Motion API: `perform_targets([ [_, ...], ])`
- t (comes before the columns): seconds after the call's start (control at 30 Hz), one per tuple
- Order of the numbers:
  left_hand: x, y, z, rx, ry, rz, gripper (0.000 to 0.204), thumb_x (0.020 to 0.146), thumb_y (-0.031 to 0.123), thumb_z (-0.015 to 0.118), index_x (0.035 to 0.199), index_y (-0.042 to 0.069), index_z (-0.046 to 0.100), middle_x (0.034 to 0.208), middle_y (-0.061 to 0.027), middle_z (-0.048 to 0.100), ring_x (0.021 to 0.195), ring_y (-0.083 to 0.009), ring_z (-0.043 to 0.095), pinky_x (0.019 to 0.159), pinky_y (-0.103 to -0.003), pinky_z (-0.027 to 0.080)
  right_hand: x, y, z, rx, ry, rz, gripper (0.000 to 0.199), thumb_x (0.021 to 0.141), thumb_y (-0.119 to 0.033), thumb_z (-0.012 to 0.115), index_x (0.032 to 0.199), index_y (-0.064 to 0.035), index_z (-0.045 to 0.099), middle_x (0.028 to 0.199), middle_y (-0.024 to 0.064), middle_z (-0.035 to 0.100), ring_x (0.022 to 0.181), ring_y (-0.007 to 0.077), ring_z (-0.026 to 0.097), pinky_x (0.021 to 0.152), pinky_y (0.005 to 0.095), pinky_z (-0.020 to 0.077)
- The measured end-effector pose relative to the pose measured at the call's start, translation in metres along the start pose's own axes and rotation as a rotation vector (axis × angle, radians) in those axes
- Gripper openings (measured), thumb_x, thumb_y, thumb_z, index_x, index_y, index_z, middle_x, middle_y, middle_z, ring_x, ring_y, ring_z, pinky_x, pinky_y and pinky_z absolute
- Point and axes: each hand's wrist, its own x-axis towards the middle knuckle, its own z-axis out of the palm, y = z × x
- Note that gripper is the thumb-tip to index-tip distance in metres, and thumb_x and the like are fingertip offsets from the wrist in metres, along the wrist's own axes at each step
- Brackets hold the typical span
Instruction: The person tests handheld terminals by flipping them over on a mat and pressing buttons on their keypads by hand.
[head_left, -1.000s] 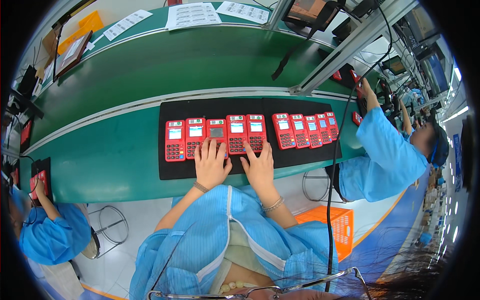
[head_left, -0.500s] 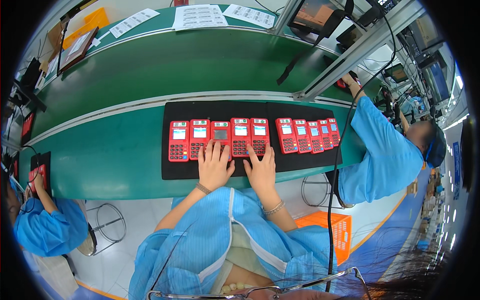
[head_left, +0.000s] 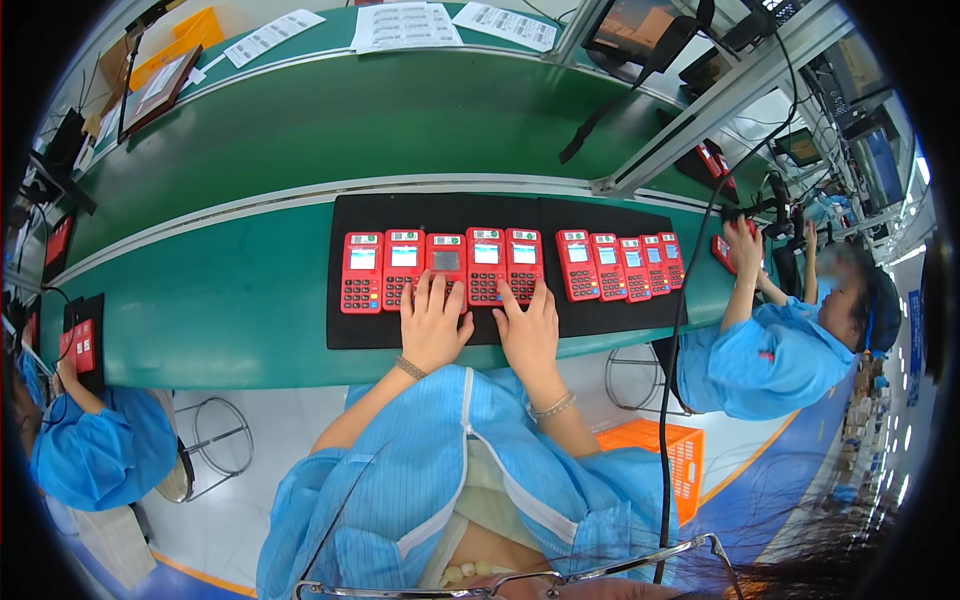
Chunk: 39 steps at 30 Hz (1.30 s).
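Observation:
On a black mat [head_left: 430, 212], red handheld card terminals with keypads lie face up in two groups. My left hand [head_left: 432, 330] is open, its fingers spread over the keypad of the third terminal [head_left: 446, 261] from the left, whose screen is grey. Over the lower keypad of the fifth terminal [head_left: 523, 256] lies my open right hand [head_left: 528, 335], thumb close to the fourth terminal [head_left: 486, 256]. Those two screens are lit, as are those of the first terminal [head_left: 362, 270] and second terminal [head_left: 404, 262]. Neither hand grips anything; whether the fingertips press keys cannot be seen.
Smaller-looking terminals [head_left: 577, 266] form the right group. A raised rail [head_left: 300, 198] borders the green table [head_left: 200, 330]. A black cable [head_left: 668, 400] hangs at right. Co-workers in blue sit left and right. An orange crate [head_left: 685, 460] stands on the floor.
My hands stay over the same terminals, with only slight finger shifts. The right co-worker's arm has drawn back from the far belt to the near table. The whole view has shifted slightly.

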Motion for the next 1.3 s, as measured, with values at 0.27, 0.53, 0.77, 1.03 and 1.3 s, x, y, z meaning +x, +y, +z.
perform_targets([
  [0.27,-0.004,0.0,0.001,0.015,-0.013,-0.019,0.057,0.079,0.03,0.074,0.129,0.009,0.059,0.136,-0.0173,0.052,0.136,-0.0368,0.044,0.112,-0.058,0.032,-0.001,-0.01,-0.019,-0.014,-0.089,-0.012,0.069,0.084,-0.041,0.077,0.145,-0.0203,0.052,0.145,0.0333,0.04,0.131,0.0496,0.044,0.1,0.0546,0.046],
  [0.53,-0.006,-0.001,0.007,0.024,-0.002,-0.012,0.056,0.079,0.03,0.073,0.13,0.01,0.059,0.136,-0.0172,0.053,0.135,-0.0377,0.044,0.112,-0.058,0.031,-0.006,-0.021,0.0,0.111,0.033,-0.099,0.065,0.087,-0.028,0.072,0.147,-0.0147,0.05,0.153,0.0333,0.032,0.143,0.0527,0.031,0.116,0.0607,0.0286],
  [0.77,-0.015,-0.014,0.008,-0.049,-0.049,0.013,0.061,0.083,0.032,0.071,0.137,0.01,0.055,0.143,-0.0188,0.048,0.141,-0.0399,0.038,0.116,-0.059,0.026,-0.008,-0.034,0.031,0.238,0.094,-0.271,0.052,0.086,-0.008,0.06,0.138,-0.0079,0.056,0.149,0.015,0.048,0.141,0.033,0.041,0.118,0.0535,0.027],
  [1.03,-0.034,-0.023,-0.032,0.019,-0.039,-0.281,0.074,0.084,0.035,0.072,0.151,0.018,0.046,0.153,-0.0369,0.026,0.145,-0.0537,0.023,0.118,-0.064,0.019,-0.007,-0.032,0.025,0.268,0.104,-0.284,0.056,0.082,-0.005,0.059,0.137,-0.009,0.057,0.145,0.015,0.051,0.139,0.0319,0.044,0.118,0.0516,0.0276],
  [1.3,-0.032,-0.02,-0.032,0.117,-0.056,-0.262,0.076,0.081,0.042,0.074,0.15,0.021,0.049,0.147,-0.0353,0.033,0.142,-0.0541,0.026,0.117,-0.062,0.021,-0.004,-0.036,0.025,0.184,0.112,-0.289,0.063,0.077,-0.009,0.064,0.14,-0.0097,0.056,0.144,0.0135,0.051,0.137,0.0307,0.046,0.114,0.0501,0.0315],
])
